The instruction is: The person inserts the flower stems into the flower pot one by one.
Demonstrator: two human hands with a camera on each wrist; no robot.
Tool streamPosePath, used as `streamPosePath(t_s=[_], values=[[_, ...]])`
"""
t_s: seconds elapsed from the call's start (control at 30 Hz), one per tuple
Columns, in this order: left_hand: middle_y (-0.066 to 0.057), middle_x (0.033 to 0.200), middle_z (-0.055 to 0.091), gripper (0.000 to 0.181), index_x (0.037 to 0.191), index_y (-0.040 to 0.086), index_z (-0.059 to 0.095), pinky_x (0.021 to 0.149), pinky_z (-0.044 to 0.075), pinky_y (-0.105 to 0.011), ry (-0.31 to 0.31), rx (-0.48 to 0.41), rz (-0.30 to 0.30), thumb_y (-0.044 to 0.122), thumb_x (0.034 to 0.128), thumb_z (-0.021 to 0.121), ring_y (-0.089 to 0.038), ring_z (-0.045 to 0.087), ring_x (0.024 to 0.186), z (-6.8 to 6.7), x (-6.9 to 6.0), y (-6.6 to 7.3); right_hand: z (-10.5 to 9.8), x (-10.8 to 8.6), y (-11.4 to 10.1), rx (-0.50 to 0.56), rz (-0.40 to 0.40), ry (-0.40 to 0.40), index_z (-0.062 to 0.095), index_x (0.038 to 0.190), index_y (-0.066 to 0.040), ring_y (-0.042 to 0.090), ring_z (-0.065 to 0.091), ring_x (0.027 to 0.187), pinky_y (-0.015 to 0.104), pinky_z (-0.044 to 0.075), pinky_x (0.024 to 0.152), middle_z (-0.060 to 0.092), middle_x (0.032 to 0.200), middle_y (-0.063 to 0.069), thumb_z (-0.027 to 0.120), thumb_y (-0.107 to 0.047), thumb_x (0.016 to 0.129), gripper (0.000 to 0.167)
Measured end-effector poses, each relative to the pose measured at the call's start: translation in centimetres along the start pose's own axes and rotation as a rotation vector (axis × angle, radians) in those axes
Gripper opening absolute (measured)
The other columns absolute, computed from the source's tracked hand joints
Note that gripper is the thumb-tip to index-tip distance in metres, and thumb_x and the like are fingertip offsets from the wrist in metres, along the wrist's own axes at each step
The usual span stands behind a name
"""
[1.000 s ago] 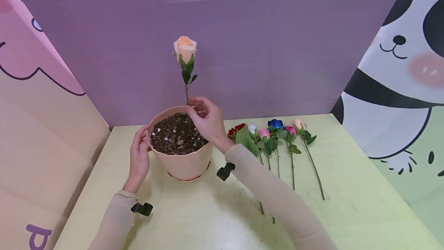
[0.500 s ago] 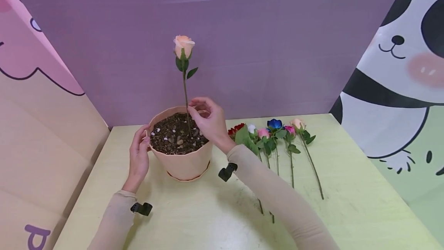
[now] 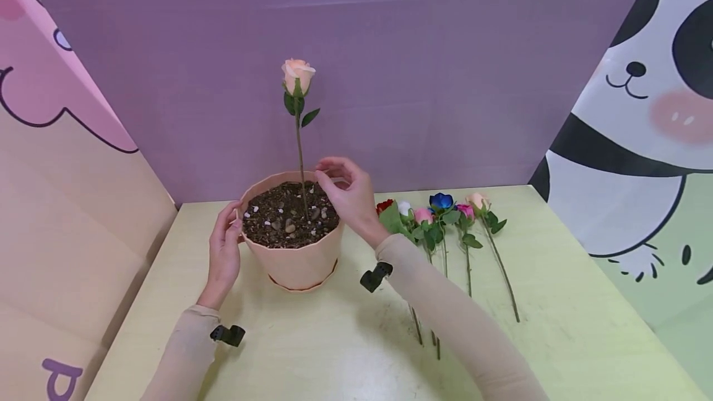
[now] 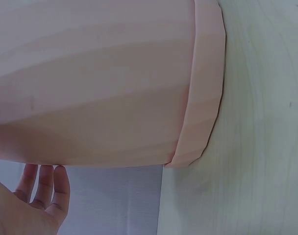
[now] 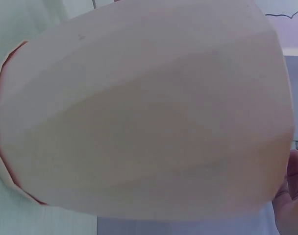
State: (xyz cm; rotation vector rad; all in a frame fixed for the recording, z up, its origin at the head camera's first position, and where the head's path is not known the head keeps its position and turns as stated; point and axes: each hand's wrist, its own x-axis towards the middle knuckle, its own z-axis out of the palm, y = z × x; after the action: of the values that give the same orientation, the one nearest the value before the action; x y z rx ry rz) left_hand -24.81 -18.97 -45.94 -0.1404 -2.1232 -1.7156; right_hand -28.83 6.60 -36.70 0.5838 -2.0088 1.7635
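A peach rose [image 3: 298, 79] stands nearly upright in the pale pink pot [image 3: 295, 268], its stem [image 3: 301, 153] set into the dark soil [image 3: 273, 203] a little right of the middle. Two leaves spread below the bloom. Pebbles [image 3: 289, 228] and small white bits dot the soil. The pot sits on a shallow matching saucer [image 3: 303, 289], toward the far left of the desk [image 3: 312, 351].

The left hand [image 3: 224, 255] rests its extended fingertips on the outside of the pot, at the left by the rim. The right hand [image 3: 352, 197] is just right of the stem, apart from it, over the right side of the rim; its fingers are loosely bent, with only a narrow space between thumb and forefinger. Whether it touches the rim, I cannot tell.

To the right, more flowers lie in a row with their stems pointing to the near side: a red flower [image 3: 384, 205], partly hidden by a leaf, then a white flower [image 3: 404, 207], a pink flower [image 3: 423, 215], a blue flower [image 3: 441, 201], a magenta flower [image 3: 465, 210] and, farthest right, another peach flower [image 3: 478, 200]
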Motion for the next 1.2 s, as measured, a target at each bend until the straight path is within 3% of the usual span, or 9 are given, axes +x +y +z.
streamPosePath(t_s=[0.27, 0.67, 0.9, 1.2], values=[[-0.021, 0.143, 0.052, 0.048, 0.158, 0.009, 0.046, 0.09, 0.047, -0.017, -0.004, 0.002, 0.0, 0.017, 0.1129, 0.033, 0.0, 0.054, 0.113, -0.1, 0.0, 0.0, -1.8, -0.2, 0.6, 0.009, 0.013, 0.038, 0.072, 0.123, 0.0, 0.016, 0.072, 0.1, 0.032, 0.059, 0.088, 0.077, 0.118, 0.017, 0.073, -0.009, 0.099, 0.026], [-0.019, 0.153, 0.05, 0.047, 0.158, 0.01, 0.046, 0.091, 0.047, -0.016, -0.01, 0.008, 0.005, 0.019, 0.1135, 0.033, -0.006, 0.05, 0.122, 0.0, 0.0, -0.1, -5.3, -1.6, 1.6, -0.027, 0.1, 0.072, 0.07, 0.128, -0.001, 0.009, 0.07, 0.099, 0.018, 0.058, 0.082, 0.075, 0.122, 0.017, 0.072, -0.013, 0.102, 0.028], [-0.019, 0.151, 0.051, 0.048, 0.158, 0.01, 0.046, 0.092, 0.047, -0.017, -0.007, 0.014, 0.006, 0.02, 0.1133, 0.033, -0.005, 0.052, 0.119, 0.0, 0.0, -0.1, -7.2, -2.2, 2.7, -0.027, 0.12, 0.083, 0.069, 0.128, 0.001, 0.004, 0.07, 0.095, 0.023, 0.061, 0.08, 0.072, 0.126, 0.025, 0.072, -0.011, 0.101, 0.03], [-0.018, 0.148, 0.051, 0.047, 0.158, 0.01, 0.047, 0.091, 0.047, -0.018, -0.004, -0.003, 0.001, 0.019, 0.1132, 0.033, -0.004, 0.052, 0.118, 0.0, -0.1, 0.0, -10.4, -3.6, 3.9, -0.09, 0.18, 0.114, 0.072, 0.126, -0.002, 0.002, 0.069, 0.095, 0.017, 0.058, 0.08, 0.074, 0.124, 0.02, 0.073, -0.018, 0.101, 0.029]])
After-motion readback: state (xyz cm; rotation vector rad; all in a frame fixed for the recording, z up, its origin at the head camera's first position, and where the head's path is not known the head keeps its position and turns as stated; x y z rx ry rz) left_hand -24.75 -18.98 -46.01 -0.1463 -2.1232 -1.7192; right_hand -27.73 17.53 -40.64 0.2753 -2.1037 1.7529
